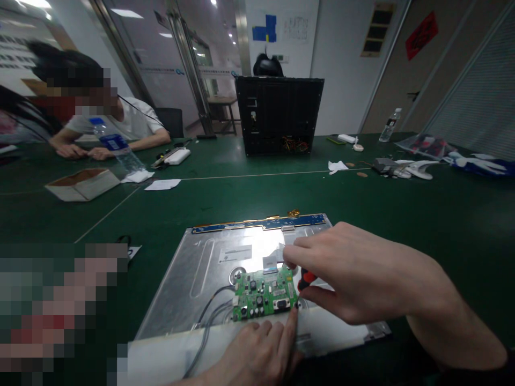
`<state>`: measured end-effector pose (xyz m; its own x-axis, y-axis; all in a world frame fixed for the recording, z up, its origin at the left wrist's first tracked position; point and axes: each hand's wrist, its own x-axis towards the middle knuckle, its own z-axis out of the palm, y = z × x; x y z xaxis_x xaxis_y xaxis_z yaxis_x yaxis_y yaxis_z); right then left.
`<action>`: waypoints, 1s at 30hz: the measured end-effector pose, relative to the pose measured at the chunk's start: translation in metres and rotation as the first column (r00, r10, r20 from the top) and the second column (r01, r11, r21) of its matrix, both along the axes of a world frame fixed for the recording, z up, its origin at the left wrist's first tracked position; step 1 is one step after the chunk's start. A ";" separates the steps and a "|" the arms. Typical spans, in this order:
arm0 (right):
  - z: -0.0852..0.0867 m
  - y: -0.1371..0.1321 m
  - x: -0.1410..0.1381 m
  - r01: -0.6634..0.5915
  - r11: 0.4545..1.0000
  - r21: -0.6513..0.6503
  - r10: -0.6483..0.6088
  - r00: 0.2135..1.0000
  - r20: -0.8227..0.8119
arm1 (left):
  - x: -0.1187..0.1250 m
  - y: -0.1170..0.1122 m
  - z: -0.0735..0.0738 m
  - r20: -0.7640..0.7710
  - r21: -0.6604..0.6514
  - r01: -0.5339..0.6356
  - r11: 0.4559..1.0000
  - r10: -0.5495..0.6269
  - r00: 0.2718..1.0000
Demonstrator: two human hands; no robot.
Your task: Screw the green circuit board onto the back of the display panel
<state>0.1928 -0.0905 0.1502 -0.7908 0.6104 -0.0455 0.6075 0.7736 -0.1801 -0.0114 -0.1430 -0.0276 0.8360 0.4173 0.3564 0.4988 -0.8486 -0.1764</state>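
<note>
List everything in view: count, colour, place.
Table: 1, green, beneath
Panel: 1, silver, on table
Circuit board: 1, green, on panel
Circuit strip: 1, blue, panel's far edge
Cables: several, dark and grey, board's left
Screwdriver: 1, red-black, board's right
Box: 1, pale, table's left
Bottles: 2, clear, left and far right
Cased unit: 1, black, far middle
Oddments: several, mixed, far right
People: at least 2, one in white, left
Door poster: 1, red, upper right
Left hand: 1, bare, board's near-right corner
Right hand: 1, bare, gripping screwdriver

The tabletop [241, 195] lies free beyond the metal panel [175, 300], but cables [206, 332] bar the left of the circuit board [266, 294]
</note>
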 end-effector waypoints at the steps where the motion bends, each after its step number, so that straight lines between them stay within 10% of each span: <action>1: 0.000 0.000 0.000 -0.014 1.000 -0.006 0.014 1.000 -0.003 | 0.000 0.000 0.000 -0.001 -0.004 -0.002 1.000 0.002 1.000; 30: -0.003 0.001 -0.001 0.068 0.996 0.060 -0.068 0.998 0.003 | -0.001 -0.001 -0.004 -0.025 -0.019 -0.007 1.000 0.006 1.000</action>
<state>0.1916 -0.0893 0.1469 -0.7473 0.6643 -0.0112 0.6597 0.7399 -0.1314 -0.0128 -0.1440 -0.0320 0.8418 0.4293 0.3272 0.4998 -0.8488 -0.1723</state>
